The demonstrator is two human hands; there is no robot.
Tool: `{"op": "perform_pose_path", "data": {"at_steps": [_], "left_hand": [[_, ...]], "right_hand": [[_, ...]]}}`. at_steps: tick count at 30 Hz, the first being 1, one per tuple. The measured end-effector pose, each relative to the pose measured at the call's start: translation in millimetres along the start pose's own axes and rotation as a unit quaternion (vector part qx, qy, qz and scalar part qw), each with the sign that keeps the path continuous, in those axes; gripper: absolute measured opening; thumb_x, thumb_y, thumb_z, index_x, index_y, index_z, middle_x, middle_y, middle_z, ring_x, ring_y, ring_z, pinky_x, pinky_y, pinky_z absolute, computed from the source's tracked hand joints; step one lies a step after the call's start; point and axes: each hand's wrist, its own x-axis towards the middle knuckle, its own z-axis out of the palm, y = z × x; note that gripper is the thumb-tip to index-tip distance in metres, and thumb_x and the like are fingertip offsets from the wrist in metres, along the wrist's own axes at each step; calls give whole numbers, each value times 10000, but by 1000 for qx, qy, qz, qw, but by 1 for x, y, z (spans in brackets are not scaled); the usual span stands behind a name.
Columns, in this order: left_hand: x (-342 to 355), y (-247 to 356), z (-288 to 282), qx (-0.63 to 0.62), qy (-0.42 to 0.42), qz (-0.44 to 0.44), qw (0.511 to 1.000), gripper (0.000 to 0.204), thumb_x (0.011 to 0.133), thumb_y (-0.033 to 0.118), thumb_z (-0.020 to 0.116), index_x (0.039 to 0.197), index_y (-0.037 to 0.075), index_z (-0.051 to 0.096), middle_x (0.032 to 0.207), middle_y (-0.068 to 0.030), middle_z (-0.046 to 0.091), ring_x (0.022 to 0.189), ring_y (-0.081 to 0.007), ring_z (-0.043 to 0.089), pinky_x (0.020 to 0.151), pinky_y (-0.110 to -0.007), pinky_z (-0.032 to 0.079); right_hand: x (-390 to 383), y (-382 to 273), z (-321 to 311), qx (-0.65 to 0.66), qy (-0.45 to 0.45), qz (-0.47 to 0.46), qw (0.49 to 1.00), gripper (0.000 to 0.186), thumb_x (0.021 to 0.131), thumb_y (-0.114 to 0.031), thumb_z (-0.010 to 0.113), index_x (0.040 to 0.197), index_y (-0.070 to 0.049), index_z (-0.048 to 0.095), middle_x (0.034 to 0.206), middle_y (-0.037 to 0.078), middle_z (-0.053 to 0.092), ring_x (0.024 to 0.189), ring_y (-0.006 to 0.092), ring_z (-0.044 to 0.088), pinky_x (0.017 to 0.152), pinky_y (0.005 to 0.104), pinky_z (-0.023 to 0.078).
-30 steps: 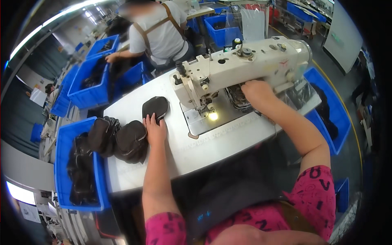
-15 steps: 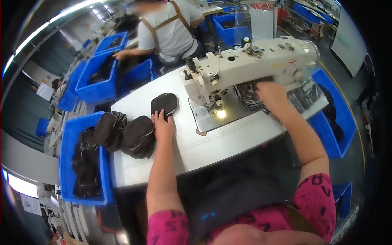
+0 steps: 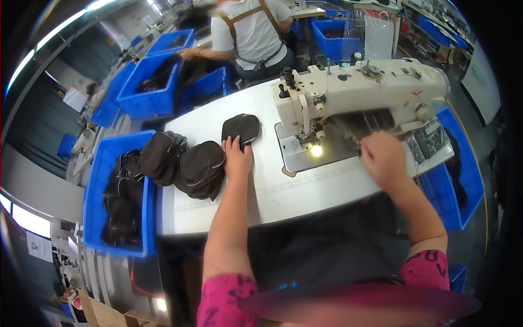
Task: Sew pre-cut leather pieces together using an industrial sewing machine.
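Blue bin (image 3: 93, 180) at far left, full of dark pieces; two dark pouches (image 3: 185, 166) heaped beside it on white table (image 3: 305, 188). Left hand (image 3: 238, 159) flat, fingers spread, pressing near edge of dark oval piece (image 3: 240, 128). White sewing machine (image 3: 359, 90) to the right. Right hand (image 3: 383, 158) blurred, near the machine bed; grip impossible to tell.

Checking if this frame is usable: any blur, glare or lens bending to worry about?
Head view: the right hand is motion-smeared; the left hand on the dark pouch is sharp; the sewing machine lamp flares bright at the needle; table edges bow toward the dark fisheye rim.
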Motion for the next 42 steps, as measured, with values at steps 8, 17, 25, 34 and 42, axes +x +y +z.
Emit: {"op": "perform_pose_path", "data": {"at_steps": [8,17,25,34,42], "left_hand": [[-27,26,-21,55,28,86,994,368,913,297,694,1209,80,720,1203,-120,654,1189,-338,583,1031,-490,461],[-131,35,-79,-38,-91,80,992,354,885,359,780,1128,106,735,837,-49,604,763,-241,606,691,-383,497],[-69,26,-54,44,72,167,982,442,868,373,799,1185,81,697,1097,-80,688,1071,-330,624,924,-467,516],[-120,10,-66,-166,14,-13,986,273,914,247,786,990,32,635,876,-82,652,800,-246,608,767,-357,500],[-183,53,-93,-440,24,-41,897,190,948,99,745,994,48,568,815,32,545,728,-52,485,678,-225,431]], "right_hand": [[-87,-63,104,108,-219,-77,967,562,946,-360,691,1416,-76,570,1524,149,507,1485,323,384,1233,526,282],[-76,-52,99,154,-250,-70,954,583,933,-441,694,1400,-103,604,1531,132,515,1488,303,391,1237,525,270],[-81,-57,107,130,-196,-77,969,468,970,-350,667,1355,-85,630,1508,111,540,1451,303,441,1210,524,320],[-65,-63,115,160,-219,-51,961,469,950,-227,671,1390,-80,605,1524,129,523,1481,301,402,1235,521,282],[-38,-105,116,533,-224,172,798,344,1058,-309,595,1168,2,691,1097,63,732,1029,202,673,919,351,513]]}}
